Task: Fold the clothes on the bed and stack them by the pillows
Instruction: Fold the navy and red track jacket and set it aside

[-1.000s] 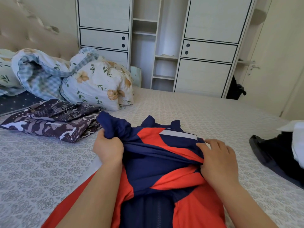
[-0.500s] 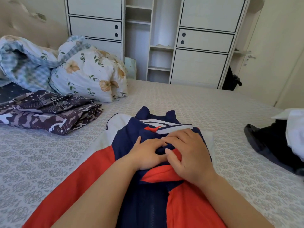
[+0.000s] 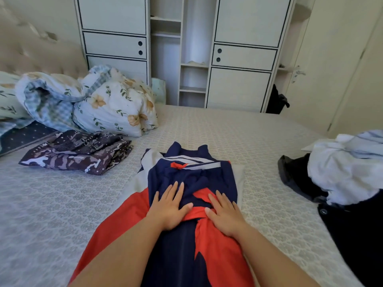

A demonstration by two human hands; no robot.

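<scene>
The navy, red and white sports shirt (image 3: 192, 179) lies on the patterned grey bed (image 3: 62, 204). The left hand (image 3: 169, 208) and right hand (image 3: 224, 214) press flat on it, fingers straight, side by side, gripping nothing.

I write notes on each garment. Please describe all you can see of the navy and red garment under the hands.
The navy and red garment lies flat on the bed, sides folded inward, with white stripes near its far end. It looks like thin sports fabric. The left hand and right hand press on it, fingers straight.

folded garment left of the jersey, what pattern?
Dark purple-brown camouflage print with white patches on the folded garment; head view, the only one.
</scene>
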